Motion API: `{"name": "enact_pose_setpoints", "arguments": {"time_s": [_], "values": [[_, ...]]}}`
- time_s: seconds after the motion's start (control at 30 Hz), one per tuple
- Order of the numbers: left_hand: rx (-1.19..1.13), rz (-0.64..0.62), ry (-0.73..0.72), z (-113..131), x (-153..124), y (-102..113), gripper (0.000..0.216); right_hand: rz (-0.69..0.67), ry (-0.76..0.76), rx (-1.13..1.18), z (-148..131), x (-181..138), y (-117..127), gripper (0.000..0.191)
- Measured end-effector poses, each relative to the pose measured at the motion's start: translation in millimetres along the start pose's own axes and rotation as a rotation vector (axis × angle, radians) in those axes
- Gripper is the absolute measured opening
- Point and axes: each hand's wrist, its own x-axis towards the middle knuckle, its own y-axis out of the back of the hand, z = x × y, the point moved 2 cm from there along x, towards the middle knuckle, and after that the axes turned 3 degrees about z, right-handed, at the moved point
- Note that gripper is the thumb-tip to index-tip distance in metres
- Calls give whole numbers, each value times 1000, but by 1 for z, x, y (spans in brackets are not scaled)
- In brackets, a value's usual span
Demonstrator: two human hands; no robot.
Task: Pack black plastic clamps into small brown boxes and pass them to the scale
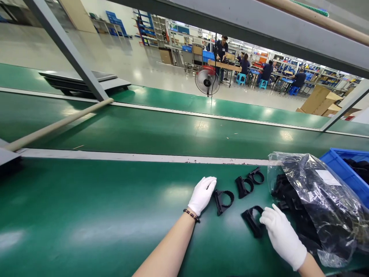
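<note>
My left hand (202, 195), in a white glove, rests on the green work surface with its fingers stretched out and close together. Just right of its fingertips lies a black plastic bracket with a ring (218, 204), and no grip on it shows. My right hand (284, 236), also gloved, has its fingers curled at the ring end of another black ring bracket (252, 224), pinching it. Behind these, two similar brackets lie close together, a nearer one (240, 187) and a farther one (253, 172).
A clear plastic bag (323, 207) of black parts lies at right, beside a blue bin (334, 159). A wooden rod (60, 124) and a slanted grey post (67, 50) stand at left. Beyond the bench are a fan (206, 81) and several people at work.
</note>
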Motion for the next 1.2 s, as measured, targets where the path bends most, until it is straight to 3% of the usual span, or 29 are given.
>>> {"name": "enact_pose_setpoints", "arguments": {"time_s": [0.1,0.17,0.27,0.43,0.63,0.77,0.93,1.0,1.1,1.2], "values": [[0,-1,3,0,0,0,41,55,9,-11,-2,-2,1,44],[-1,-2,4,0,0,-1,41,134,-9,-37,0,4,3,35],[-3,-3,0,0,1,-1,40,216,-158,-111,14,27,6,27],[-3,1,-12,0,1,0,39,-50,-573,-226,46,102,1,38],[-10,7,-30,-1,2,0,38,-106,-654,-280,55,177,-27,49],[-24,24,-32,-1,1,2,39,-223,-687,-257,77,194,-38,36],[-50,34,-33,2,0,4,38,-391,-680,-140,111,181,-36,28],[-56,39,-33,3,0,5,37,-351,-653,-103,118,175,-30,24],[-51,45,-31,4,0,6,37,-151,-597,-63,122,175,-20,19],[-38,49,-29,5,-2,7,38,132,-567,-63,119,178,-17,40]]}}
